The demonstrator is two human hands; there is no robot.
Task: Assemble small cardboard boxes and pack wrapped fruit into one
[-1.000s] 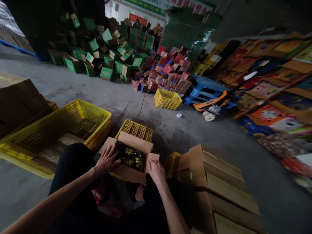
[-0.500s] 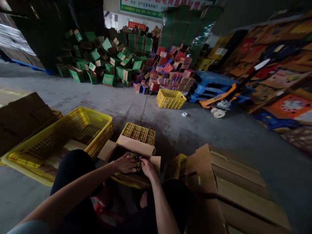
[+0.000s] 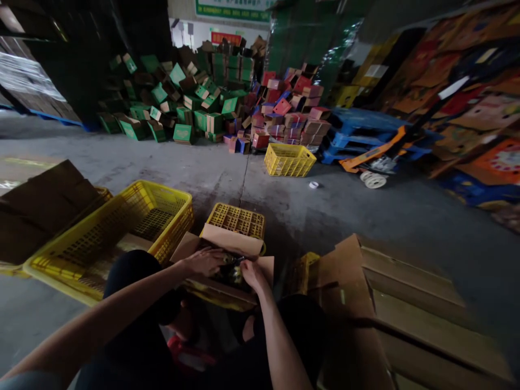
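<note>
Left hand (image 3: 205,261): palm down inside the carton, fingers extended and laid over the left part of its contents.
Right hand (image 3: 252,272): at the carton's right side, fingers curled in close to the thumb beside shiny wrapping; whether it grips any of that wrapping, I cannot tell.
Open carton (image 3: 231,236): between the person's knees, plain brown, flaps standing outward at the far side and both ends.
Wrapped round items (image 3: 236,275): inside the carton, dark with yellowish patches, partly hidden by the hands.
Yellow lattice crate (image 3: 239,218): under and just behind the carton.
Large yellow crate (image 3: 173,211): beside the left knee, a piece of cardboard (image 3: 132,244) lying in it.
Cardboard stack (image 3: 410,303): near the right knee, a small part of another yellow crate (image 3: 305,266) showing at its left.
Floor ahead: a yellow basket (image 3: 290,161), with a white ring-shaped object (image 3: 314,185) nearby.
Background: heaped green boxes (image 3: 195,111), red boxes (image 3: 284,116), blue pallets (image 3: 361,127) and an orange pallet jack (image 3: 376,154).
</note>
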